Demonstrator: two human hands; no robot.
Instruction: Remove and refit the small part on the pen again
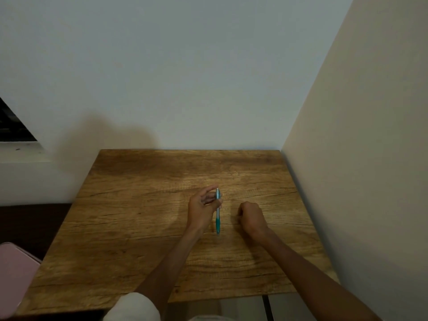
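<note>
A teal and silver pen (217, 218) points toward me over the middle of the wooden table (129, 228). My left hand (202, 209) pinches its upper part between thumb and fingers, tip end lowest. Just to the right, my right hand (251, 218) rests on the tabletop as a fist, fingers curled under and holding nothing visible. A narrow gap separates the two hands.
The table stands in a corner, with a white wall behind and a beige wall (359, 158) along its right edge. A pink object (16, 274) sits off the table's left front. A dark window opening (11, 123) is at far left.
</note>
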